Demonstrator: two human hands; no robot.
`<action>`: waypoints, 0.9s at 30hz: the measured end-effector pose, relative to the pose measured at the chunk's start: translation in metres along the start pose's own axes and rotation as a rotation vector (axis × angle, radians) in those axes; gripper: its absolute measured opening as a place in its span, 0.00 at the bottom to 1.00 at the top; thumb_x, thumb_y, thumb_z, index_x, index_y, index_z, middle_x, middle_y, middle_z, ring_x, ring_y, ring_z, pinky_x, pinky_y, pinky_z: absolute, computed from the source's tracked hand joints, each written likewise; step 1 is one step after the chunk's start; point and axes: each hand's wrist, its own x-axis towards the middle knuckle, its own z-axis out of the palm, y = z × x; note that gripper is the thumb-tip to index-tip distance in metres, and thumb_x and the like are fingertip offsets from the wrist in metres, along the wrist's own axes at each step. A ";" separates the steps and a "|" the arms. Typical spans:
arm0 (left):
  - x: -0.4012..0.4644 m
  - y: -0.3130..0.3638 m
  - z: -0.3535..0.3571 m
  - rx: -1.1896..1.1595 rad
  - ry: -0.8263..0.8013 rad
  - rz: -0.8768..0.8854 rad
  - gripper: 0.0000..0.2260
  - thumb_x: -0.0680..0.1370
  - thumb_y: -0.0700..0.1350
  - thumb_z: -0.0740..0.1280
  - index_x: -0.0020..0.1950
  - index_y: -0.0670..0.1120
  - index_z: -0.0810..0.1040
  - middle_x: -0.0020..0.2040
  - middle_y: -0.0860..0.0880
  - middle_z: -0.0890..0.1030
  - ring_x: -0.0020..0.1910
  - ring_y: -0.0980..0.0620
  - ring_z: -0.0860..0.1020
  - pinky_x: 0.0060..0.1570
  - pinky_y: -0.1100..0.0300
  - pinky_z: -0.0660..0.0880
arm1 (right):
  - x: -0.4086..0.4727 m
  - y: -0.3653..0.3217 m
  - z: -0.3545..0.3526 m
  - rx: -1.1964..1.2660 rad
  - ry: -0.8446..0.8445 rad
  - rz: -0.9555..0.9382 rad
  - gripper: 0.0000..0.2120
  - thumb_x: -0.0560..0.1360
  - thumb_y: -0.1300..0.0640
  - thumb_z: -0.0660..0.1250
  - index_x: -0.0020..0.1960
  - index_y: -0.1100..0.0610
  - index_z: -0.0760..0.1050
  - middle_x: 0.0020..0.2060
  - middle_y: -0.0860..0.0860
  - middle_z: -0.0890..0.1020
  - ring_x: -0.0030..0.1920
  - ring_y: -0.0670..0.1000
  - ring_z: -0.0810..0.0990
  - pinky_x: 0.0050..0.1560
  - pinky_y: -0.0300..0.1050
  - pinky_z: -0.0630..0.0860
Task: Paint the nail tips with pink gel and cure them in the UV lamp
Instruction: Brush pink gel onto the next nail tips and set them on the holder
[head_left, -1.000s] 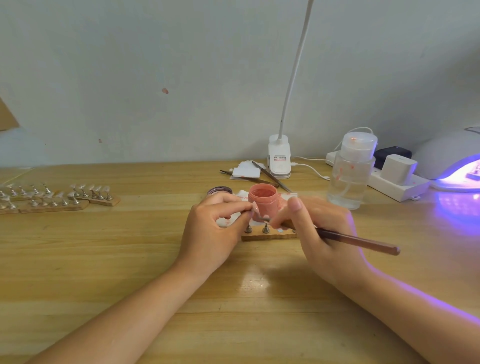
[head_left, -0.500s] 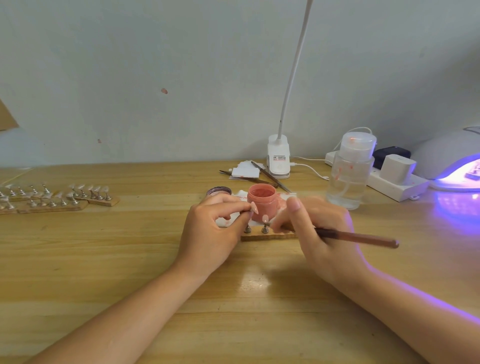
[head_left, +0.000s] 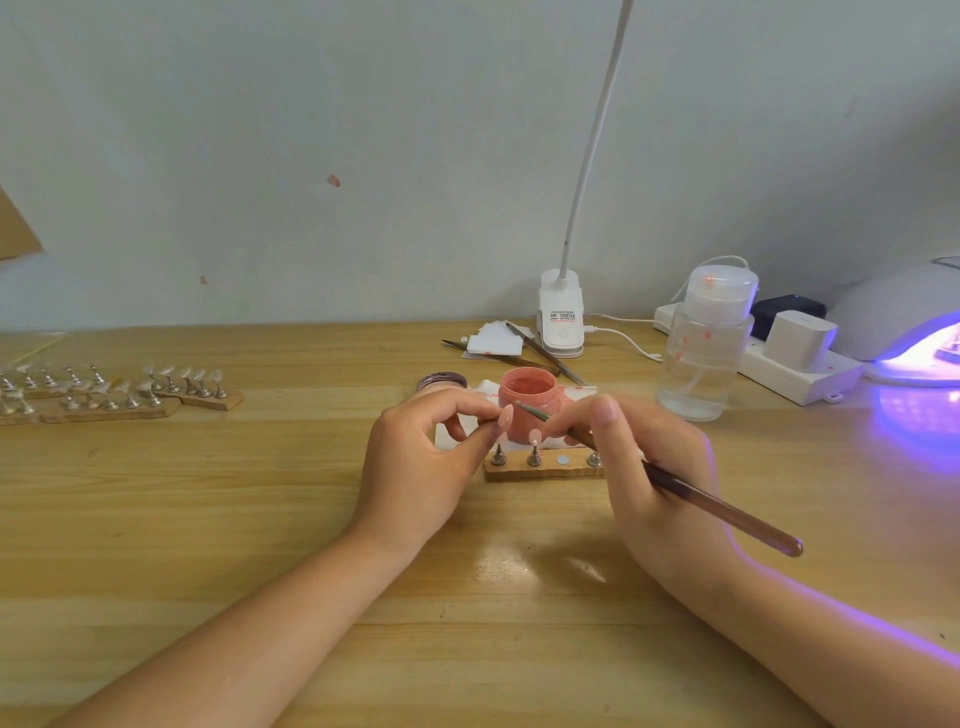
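Left hand (head_left: 415, 457) pinches a pink nail tip (head_left: 505, 415), right hand (head_left: 649, 467) grips the brush (head_left: 691, 493) at it, before the gel jar (head_left: 527, 400), mid-bench (head_left: 208, 519).

The little wooden stand (head_left: 545, 469) sits on the table (head_left: 208, 519) between my hands. The gel jar (head_left: 527, 402) is just behind it. The bottle (head_left: 701, 348) is to the right, the lamp (head_left: 904, 322) far right, more stands (head_left: 119, 392) far left

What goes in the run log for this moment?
left hand: pinches pink nail tip | right hand: holds brown brush | lit UV lamp
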 end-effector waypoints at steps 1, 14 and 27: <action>0.000 -0.001 0.000 0.005 -0.004 0.004 0.07 0.68 0.35 0.73 0.37 0.48 0.82 0.37 0.57 0.80 0.34 0.61 0.73 0.38 0.74 0.68 | 0.000 0.000 0.000 -0.036 -0.015 -0.020 0.19 0.78 0.53 0.54 0.40 0.59 0.80 0.39 0.45 0.82 0.43 0.44 0.80 0.44 0.40 0.73; 0.001 -0.003 0.001 0.033 0.022 0.002 0.13 0.67 0.34 0.74 0.35 0.53 0.80 0.35 0.58 0.78 0.34 0.60 0.70 0.36 0.73 0.67 | 0.000 0.005 0.000 -0.114 -0.052 -0.134 0.24 0.79 0.52 0.53 0.35 0.61 0.80 0.31 0.48 0.80 0.34 0.47 0.77 0.38 0.45 0.72; 0.000 -0.002 0.001 0.012 0.006 -0.019 0.10 0.67 0.34 0.74 0.35 0.49 0.80 0.36 0.52 0.79 0.33 0.50 0.69 0.34 0.69 0.66 | 0.003 0.009 0.001 -0.206 -0.045 -0.198 0.17 0.77 0.56 0.57 0.38 0.59 0.82 0.34 0.47 0.81 0.35 0.50 0.78 0.37 0.50 0.73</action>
